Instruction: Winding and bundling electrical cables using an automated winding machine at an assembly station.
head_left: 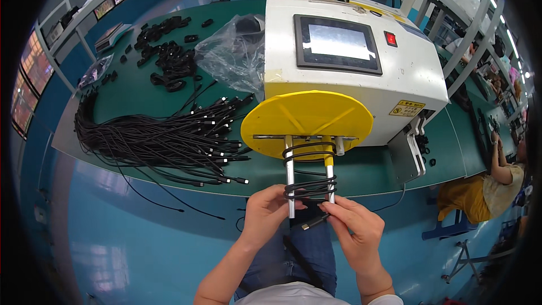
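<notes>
Beyond the hands: white machine (350, 62) bearing a yellow disc (307, 118) and two metal pegs (289, 181). Far to the left hand's side: heap of black cables (152, 141). Wound around the pegs, directly above both hands: black cable coil (310, 187). Left hand (265, 212) closed against the coil's left side. Right hand (353, 226) pinching the cable's plug end (313, 223).
</notes>
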The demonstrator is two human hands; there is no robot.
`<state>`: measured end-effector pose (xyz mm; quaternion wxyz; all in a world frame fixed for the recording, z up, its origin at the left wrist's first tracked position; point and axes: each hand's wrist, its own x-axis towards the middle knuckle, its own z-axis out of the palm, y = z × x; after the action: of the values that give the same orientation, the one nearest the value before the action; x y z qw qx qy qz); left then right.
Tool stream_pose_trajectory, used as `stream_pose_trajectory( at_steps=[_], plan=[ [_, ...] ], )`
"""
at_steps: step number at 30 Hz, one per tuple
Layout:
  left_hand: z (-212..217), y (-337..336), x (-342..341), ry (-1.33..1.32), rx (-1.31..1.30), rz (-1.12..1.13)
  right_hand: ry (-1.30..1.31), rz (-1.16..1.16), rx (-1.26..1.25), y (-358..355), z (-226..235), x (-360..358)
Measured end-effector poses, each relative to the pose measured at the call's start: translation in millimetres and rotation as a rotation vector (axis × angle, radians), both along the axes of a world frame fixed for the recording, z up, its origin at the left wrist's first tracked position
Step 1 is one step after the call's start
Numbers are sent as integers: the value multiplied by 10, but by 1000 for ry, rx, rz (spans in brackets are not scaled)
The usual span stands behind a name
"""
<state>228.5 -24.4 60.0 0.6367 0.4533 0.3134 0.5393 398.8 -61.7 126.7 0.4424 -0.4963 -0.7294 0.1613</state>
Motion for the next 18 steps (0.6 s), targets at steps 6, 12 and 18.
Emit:
stream_pose_trajectory(
  at_steps=[6,12,18],
  plan=[
    [125,-49,116,31,13,44,13,-11,-40,-19,2,-19],
    [24,33,-39,-53,31,-8,58,9,-57,-6,1,8],
    [-116,222,-94,-74,134,-34,60,28,-83,7,11,-11]
  ],
)
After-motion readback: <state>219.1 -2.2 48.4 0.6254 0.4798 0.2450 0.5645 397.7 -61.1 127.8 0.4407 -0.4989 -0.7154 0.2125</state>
